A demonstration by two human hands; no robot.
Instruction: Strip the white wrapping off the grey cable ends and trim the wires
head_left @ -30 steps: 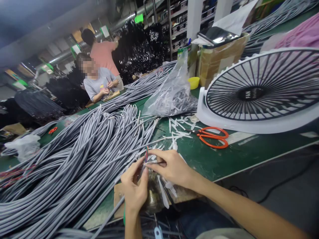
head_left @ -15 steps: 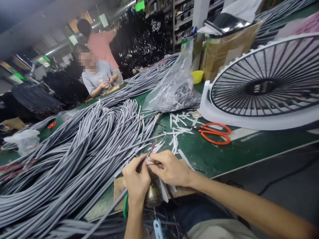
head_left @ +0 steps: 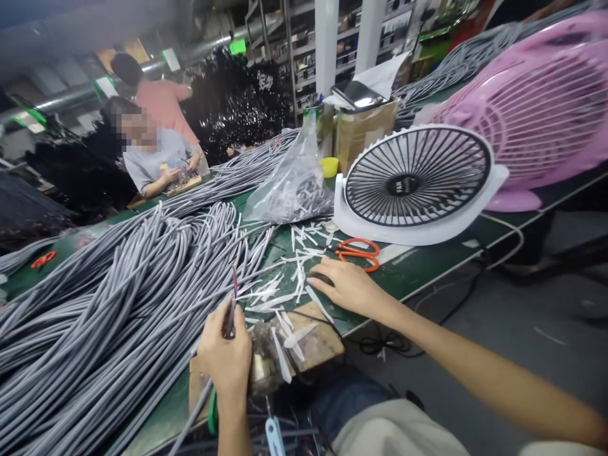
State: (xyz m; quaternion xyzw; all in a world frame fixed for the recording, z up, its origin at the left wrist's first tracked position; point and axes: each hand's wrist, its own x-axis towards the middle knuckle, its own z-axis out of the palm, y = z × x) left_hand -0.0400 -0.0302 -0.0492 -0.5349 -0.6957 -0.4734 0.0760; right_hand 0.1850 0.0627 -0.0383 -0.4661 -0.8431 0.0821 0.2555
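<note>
Left hand grips a grey cable, coloured wires pointing away. Right hand – apart, rightward of them – pinches something dark.

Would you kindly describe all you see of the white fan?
The white fan has a round, dark-ribbed grille, its dark hub reading "FAN", tilted in a plastic-looking white frame. It stands on the table, the pink fan behind and right, scissors near its front left. No hand touches it; whether it runs is unclear.
</note>
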